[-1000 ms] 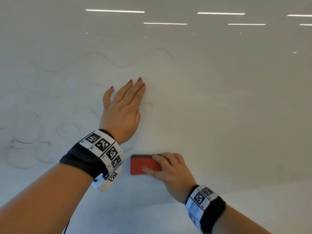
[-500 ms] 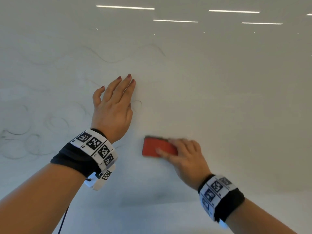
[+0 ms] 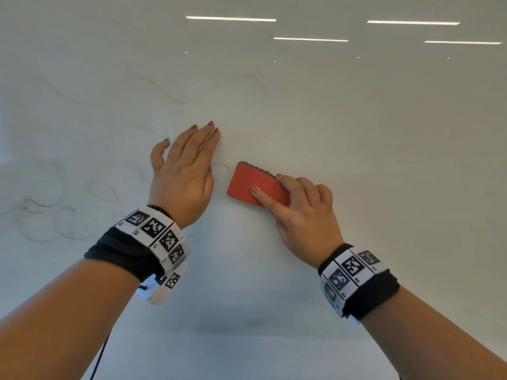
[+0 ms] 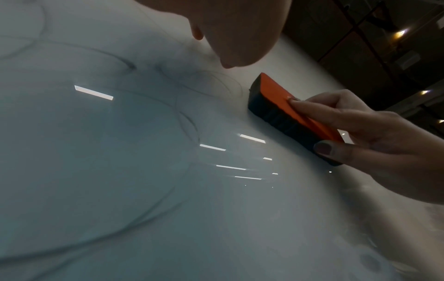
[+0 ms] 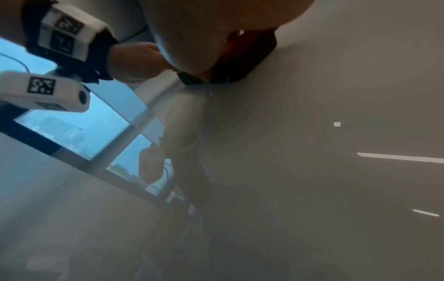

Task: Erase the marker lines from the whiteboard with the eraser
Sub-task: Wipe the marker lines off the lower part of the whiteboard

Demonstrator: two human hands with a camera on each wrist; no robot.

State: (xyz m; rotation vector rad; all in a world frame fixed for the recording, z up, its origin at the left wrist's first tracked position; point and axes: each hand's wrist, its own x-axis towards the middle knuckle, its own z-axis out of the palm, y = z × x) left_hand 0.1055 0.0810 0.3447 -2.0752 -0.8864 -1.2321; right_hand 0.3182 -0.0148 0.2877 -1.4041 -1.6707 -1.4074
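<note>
Head view: the glossy white whiteboard (image 3: 356, 133) fills the frame. The left hand (image 3: 182, 176) lies flat on it at centre, fingers straight and close together, holding nothing. Just right of it, the right hand (image 3: 304, 212) holds the flat rectangular eraser with an orange-red back and dark felt (image 3: 256, 185) pressed against the board; its grip is closed on the eraser, index finger laid across the back and the other fingers curled over the upper edge. Faint grey marker lines (image 3: 49, 212), loops and waves, show at the left and across the upper middle. A small loop sits between the left hand and the eraser. Both wrists carry black bands with checkered white marker blocks (image 3: 156, 237).

Left wrist view: the eraser (image 4: 283, 112) stands at centre right, felt on the board, the right hand's thumb against its dark side. Thin curved lines (image 4: 190, 121) run left of it.

Right wrist view: the eraser (image 5: 242, 62) shows at the top, partly hidden by the palm.
</note>
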